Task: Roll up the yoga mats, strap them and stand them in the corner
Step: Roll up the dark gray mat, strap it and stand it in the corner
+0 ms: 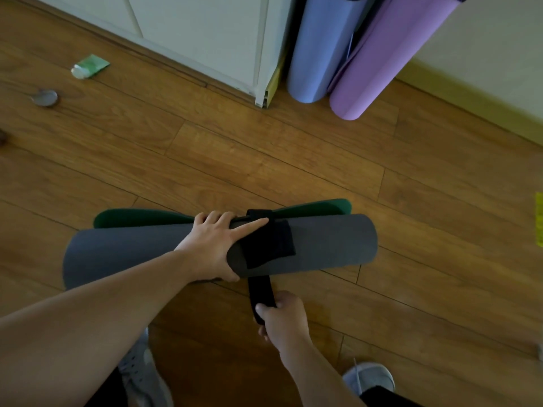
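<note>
A rolled grey yoga mat [329, 245] with a green inner side lies across the wood floor in front of me. A black strap [266, 245] wraps around its middle. My left hand [214, 245] rests on top of the roll, thumb under the near side, index finger pressing on the strap. My right hand [282, 318] grips the strap's loose end just below the roll. A blue rolled mat [317, 54] and a purple rolled mat [379, 63] stand in the corner at the top right.
A white cabinet [205, 33] stands left of the corner. A green tube [89, 66] and a round metal lid [45, 97] lie on the floor at the upper left. My grey shoes [368, 377] are at the bottom.
</note>
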{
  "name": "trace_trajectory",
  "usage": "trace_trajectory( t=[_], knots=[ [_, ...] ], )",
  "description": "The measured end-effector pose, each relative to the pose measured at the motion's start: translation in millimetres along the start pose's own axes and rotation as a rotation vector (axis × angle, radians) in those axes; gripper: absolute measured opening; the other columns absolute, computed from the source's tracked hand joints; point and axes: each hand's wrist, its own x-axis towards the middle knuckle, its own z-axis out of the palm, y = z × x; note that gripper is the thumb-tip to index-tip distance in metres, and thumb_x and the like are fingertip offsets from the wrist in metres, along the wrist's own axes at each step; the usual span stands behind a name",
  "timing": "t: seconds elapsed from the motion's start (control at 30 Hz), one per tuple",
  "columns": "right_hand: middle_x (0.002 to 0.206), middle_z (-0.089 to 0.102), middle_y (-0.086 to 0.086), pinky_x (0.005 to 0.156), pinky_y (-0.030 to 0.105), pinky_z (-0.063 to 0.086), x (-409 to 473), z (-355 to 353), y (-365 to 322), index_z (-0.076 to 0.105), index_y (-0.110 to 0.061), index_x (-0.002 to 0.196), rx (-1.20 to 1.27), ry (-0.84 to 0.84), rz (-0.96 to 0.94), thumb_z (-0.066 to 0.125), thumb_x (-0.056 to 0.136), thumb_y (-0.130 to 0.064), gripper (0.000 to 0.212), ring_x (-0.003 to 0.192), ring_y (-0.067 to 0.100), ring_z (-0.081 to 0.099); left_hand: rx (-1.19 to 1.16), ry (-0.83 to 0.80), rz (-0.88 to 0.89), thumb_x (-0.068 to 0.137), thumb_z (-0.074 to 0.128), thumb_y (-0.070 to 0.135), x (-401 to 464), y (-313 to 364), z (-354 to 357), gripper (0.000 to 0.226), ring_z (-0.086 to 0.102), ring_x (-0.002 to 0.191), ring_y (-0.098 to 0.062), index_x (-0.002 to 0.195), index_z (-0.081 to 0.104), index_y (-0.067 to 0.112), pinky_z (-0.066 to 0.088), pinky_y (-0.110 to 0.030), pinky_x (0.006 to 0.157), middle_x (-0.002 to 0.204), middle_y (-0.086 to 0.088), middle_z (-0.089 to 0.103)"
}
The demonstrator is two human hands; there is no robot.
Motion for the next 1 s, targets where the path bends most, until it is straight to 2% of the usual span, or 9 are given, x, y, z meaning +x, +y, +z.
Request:
trace_trajectory(
  t=[0.13,0.23,0.33,0.43,0.57,0.63,0.73,0.87,1.0],
  knots=[
    [0.086,0.076,0.008,0.064,0.043,0.064,2.5,-12.0,-7.1,0.061,-0.027,0.102,-0.16,0.044,-0.024,0.065,0.101,-0.019,0.009,0.072,0.025,0.076,-0.021,-0.018,-0.01,0.066,0.074,0.073,0.2,0.2,-2.8,0.13,0.03,0.141,-0.033,0.151,-0.024,0.063,0.025,-0.056,0.118,0.153,-0.005,0.034],
    [0.09,0.074,0.004,0.072,0.047,0.065,9.5,-23.7,-13.4,0.063,-0.028,0.104,-0.102,0.082,-0.055,0.067,0.1,-0.017,0.012,0.08,0.024,0.075,-0.081,-0.063,-0.024,0.063,0.079,0.072,5.3,-3.4,-12.6,0.134,0.034,0.138,-0.033,0.151,-0.023,0.065,0.03,-0.056,0.115,0.15,-0.002,0.039],
    [0.101,0.07,0.007,0.069,0.042,0.066,16.4,-27.9,-18.3,0.061,-0.024,0.109,-0.039,0.027,0.002,0.065,0.096,-0.004,0.024,0.083,0.027,0.075,-0.175,-0.1,-0.052,0.057,0.085,0.069,12.0,-7.5,-25.5,0.146,0.041,0.136,-0.031,0.155,-0.024,0.057,0.037,-0.055,0.112,0.151,0.001,0.045],
    [0.095,0.071,0.005,0.052,0.027,0.054,18.9,-31.6,-12.4,0.065,-0.019,0.102,-0.251,0.025,0.048,0.059,0.092,-0.002,0.02,0.08,0.024,0.074,-0.236,-0.136,-0.144,0.056,0.091,0.067,15.7,-8.8,-36.7,0.158,0.055,0.126,-0.026,0.16,-0.025,0.039,0.046,-0.047,0.109,0.147,-0.004,0.055],
    [0.065,0.063,0.001,0.042,0.021,0.034,11.7,-56.9,-7.8,0.072,-0.014,0.079,-0.217,0.148,0.046,0.062,0.09,-0.007,0.017,0.052,0.015,0.055,-0.269,-0.11,-0.26,0.053,0.095,0.065,19.0,-12.3,-63.7,0.163,0.066,0.105,-0.023,0.162,-0.022,0.032,0.057,-0.037,0.09,0.136,-0.011,0.062],
    [0.061,0.062,0.0,0.046,0.024,0.037,6.1,-73.9,-23.5,0.076,-0.016,0.078,-0.104,0.255,-0.011,0.066,0.091,-0.013,0.016,0.051,0.016,0.054,-0.266,-0.083,-0.291,0.053,0.096,0.064,19.2,-14.6,-86.0,0.163,0.065,0.096,-0.02,0.162,-0.021,0.031,0.059,-0.033,0.077,0.132,-0.012,0.063],
    [0.072,0.072,-0.001,0.046,0.024,0.044,-9.1,-96.0,-72.2,0.076,-0.026,0.091,-0.012,0.343,-0.186,0.071,0.094,-0.021,0.008,0.056,0.015,0.063,-0.261,-0.028,-0.312,0.052,0.097,0.064,16.4,-13.8,-127.8,0.163,0.064,0.088,-0.018,0.163,-0.019,0.032,0.058,-0.031,0.064,0.134,-0.012,0.061],
    [0.082,0.072,0.003,0.04,0.019,0.045,-34.8,-123.5,-154.7,0.067,-0.02,0.093,0.007,0.408,-0.418,0.068,0.093,-0.021,0.001,0.063,0.016,0.067,-0.211,0.08,-0.31,0.041,0.096,0.072,1.8,-10.6,-195.0,0.172,0.064,0.104,-0.028,0.162,-0.021,0.034,0.061,-0.045,0.084,0.143,-0.01,0.058],
    [0.077,0.077,0.006,0.051,0.033,0.061,-55.7,-154.4,-204.4,0.064,-0.014,0.094,-0.035,0.502,-0.441,0.066,0.088,-0.022,0.01,0.064,0.021,0.076,-0.259,0.207,-0.305,0.037,0.097,0.07,-29.2,-17.2,-261.3,0.172,0.06,0.118,-0.033,0.163,-0.015,0.035,0.055,-0.048,0.098,0.149,-0.008,0.054]
  ],
)
